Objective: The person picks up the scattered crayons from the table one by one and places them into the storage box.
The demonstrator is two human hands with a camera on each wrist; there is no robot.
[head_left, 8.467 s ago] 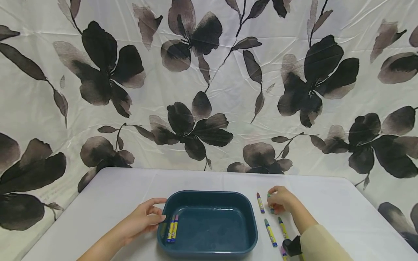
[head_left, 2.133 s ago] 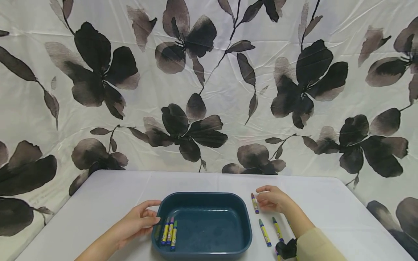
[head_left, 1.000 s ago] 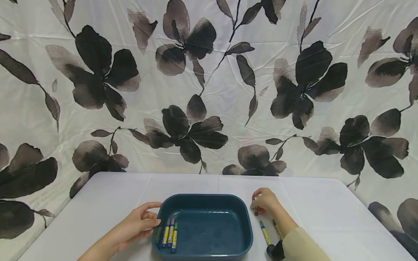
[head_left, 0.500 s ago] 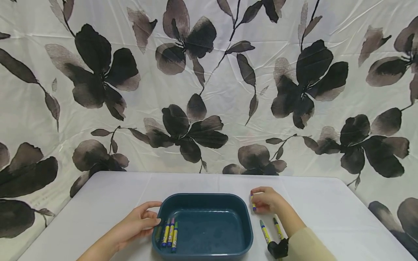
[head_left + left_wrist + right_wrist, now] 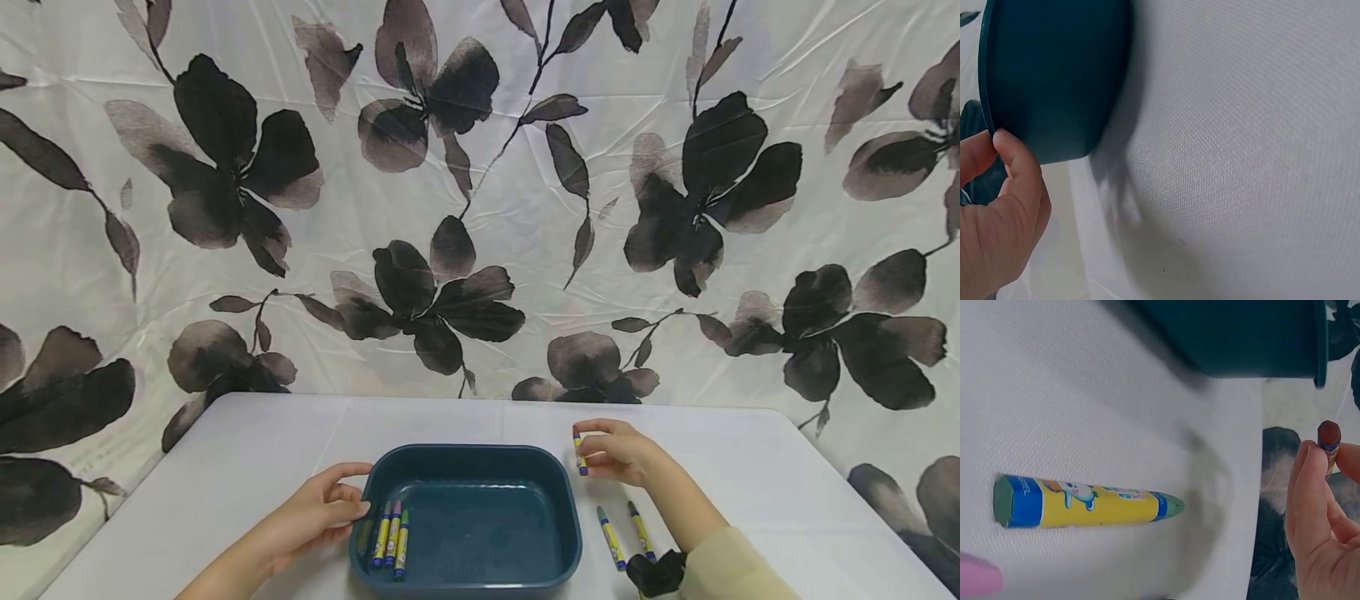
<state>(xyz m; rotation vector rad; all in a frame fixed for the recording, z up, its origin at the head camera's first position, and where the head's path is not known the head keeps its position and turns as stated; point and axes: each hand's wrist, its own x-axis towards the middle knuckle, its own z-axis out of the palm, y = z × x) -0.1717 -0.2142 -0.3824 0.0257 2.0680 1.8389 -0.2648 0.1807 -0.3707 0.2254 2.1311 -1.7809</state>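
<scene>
My left hand (image 5: 318, 512) pinches the left rim of a dark teal tub (image 5: 480, 537) between thumb and fingers; the left wrist view shows this hand (image 5: 1000, 219) at the tub's rim (image 5: 985, 75). Beyond the tub's right side, my right hand (image 5: 618, 452) holds a yellow-wrapped wax crayon (image 5: 580, 454) by its fingertips. That crayon's reddish-brown end (image 5: 1329, 434) shows in the right wrist view, raised off the table. Three crayons (image 5: 391, 540) lie side by side at the tub's left end.
Right of the tub lie a green crayon (image 5: 611, 537) and another dark-tipped crayon (image 5: 641, 530). A pink crayon end (image 5: 977, 575) shows in the right wrist view. A black object (image 5: 657, 573) sits at my right wrist. A floral cloth (image 5: 480, 200) hangs behind the white table (image 5: 300, 433).
The tub held two crayons in the oldest frame and holds three now. My right hand has taken the reddish-brown crayon and lifted it. My left hand stays at the rim.
</scene>
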